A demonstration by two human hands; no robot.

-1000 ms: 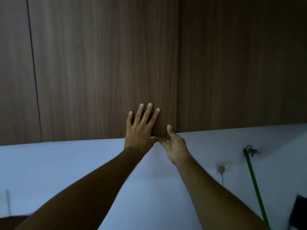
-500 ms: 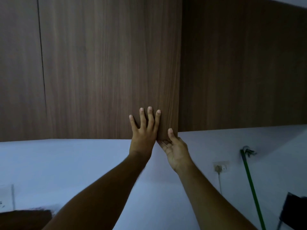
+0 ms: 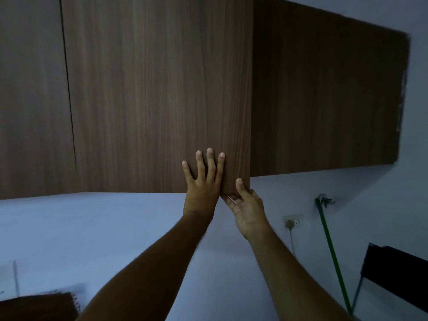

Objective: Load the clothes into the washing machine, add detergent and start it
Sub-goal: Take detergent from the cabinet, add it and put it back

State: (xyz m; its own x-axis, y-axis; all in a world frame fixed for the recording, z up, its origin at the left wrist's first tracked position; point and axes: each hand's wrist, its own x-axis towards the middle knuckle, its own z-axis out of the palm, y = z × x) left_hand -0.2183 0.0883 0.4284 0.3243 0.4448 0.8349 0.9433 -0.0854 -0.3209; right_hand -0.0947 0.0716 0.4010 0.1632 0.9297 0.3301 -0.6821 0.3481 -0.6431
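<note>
1. We have both hands up at the lower right corner of a wooden cabinet door [image 3: 157,93] on the wall above us. It is the right-hand door of the run, with another door [image 3: 30,96] to its left across a thin dark seam.

2. Our left hand [image 3: 203,181] lies flat on the door face, fingers [image 3: 209,163] straight and slightly spread, pointing up. It presses and grips nothing.

3. Our right hand [image 3: 246,206] is at the door's bottom corner, thumb up along the vertical right edge and the other fingers curled under the bottom edge (a pinch on the corner, as far as we can see).

4. The relation that matters: the door's free edge runs vertically, just right of the left fingers and directly under the right thumb. The right hand is therefore the nearer one to work that edge, and the hinge side probably lies to the left.

5. Whether the door is coming open or going shut we cannot tell from here.

6. The washing machine, clothes and detergent are all out of view. We judge this cabinet serves the detergent step.

7. Lower right on the wall sit a socket [image 3: 292,221] and a green pole [image 3: 333,258].
</note>
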